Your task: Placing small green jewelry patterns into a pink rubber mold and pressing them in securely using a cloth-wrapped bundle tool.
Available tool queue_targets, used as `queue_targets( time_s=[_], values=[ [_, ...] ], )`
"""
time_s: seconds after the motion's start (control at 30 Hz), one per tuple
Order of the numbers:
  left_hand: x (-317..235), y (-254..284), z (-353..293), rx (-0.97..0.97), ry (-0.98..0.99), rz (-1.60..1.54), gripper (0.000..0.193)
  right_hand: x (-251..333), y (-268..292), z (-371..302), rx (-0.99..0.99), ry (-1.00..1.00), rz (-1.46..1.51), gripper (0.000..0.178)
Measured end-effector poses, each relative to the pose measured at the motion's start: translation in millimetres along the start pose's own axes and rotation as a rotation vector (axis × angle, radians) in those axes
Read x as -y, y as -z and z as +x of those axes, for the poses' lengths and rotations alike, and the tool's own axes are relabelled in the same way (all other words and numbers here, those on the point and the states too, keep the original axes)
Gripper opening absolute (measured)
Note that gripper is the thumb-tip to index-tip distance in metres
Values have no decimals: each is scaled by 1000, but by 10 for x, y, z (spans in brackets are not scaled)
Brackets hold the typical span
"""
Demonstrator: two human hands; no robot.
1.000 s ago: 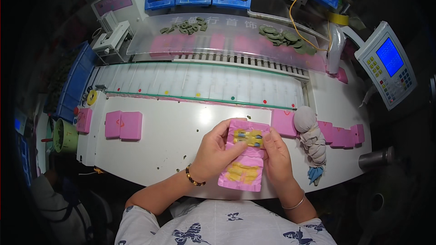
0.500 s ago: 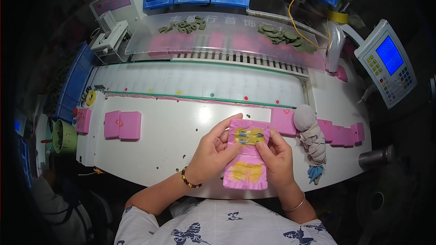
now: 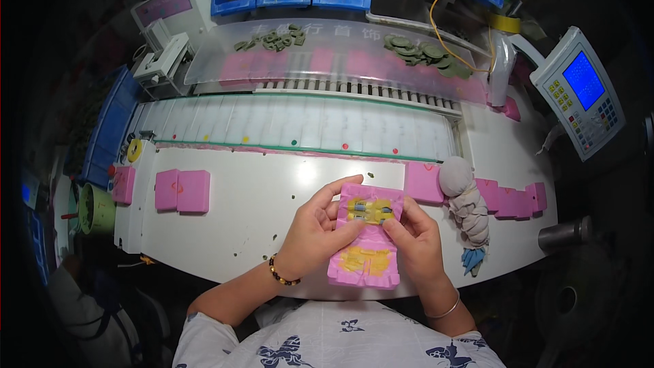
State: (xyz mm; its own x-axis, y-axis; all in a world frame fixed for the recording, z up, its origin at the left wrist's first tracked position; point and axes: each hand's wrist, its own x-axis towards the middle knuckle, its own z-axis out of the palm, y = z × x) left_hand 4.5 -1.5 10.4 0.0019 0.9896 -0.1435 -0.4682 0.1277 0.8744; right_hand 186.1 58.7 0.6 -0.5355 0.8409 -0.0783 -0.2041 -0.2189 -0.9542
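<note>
Above the near edge of the white table I hold a pink rubber mould [image 3: 362, 237], folded out lengthwise. Small bluish-grey pieces lie in the yellowish patch of its far half, and another yellowish patch marks the near half. My left hand [image 3: 320, 227] grips its left side, the thumb resting on the face near the grey pieces. From the other side, my right hand [image 3: 417, 235] holds the right edge, thumb also on the face. Most of the fingertips are hidden behind the mould.
Pink blocks [image 3: 182, 191] stand at left, more pink blocks [image 3: 512, 203] at right. A tied grey cloth bundle [image 3: 465, 201] lies beside my right hand. Behind runs a pale conveyor [image 3: 293, 120], under a translucent shelf [image 3: 340, 41] bearing green pieces. A control panel [image 3: 579, 95] stands at far right.
The mould has shifted slightly left and toward me in both hands, its near end tilting a little. The coloured dots along the conveyor have moved left.
</note>
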Motion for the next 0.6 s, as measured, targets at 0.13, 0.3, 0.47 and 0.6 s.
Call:
queue_targets(
  time_s=[0.13,0.3,0.47,0.6],
  values=[
    [-1,9,5,-5,14,49,60,-14,12,-3,27,93,-103,27],
    [-5,39,-15,-7,58,48,60,-42,23,-12,48,70,-110,26],
    [19,41,-17,26,20,21,55,-8,31,-11,31,14,-45,21],
    [28,47,-4,32,34,-47,53,-63,123,-5,23,-64,71,25]
  ],
)
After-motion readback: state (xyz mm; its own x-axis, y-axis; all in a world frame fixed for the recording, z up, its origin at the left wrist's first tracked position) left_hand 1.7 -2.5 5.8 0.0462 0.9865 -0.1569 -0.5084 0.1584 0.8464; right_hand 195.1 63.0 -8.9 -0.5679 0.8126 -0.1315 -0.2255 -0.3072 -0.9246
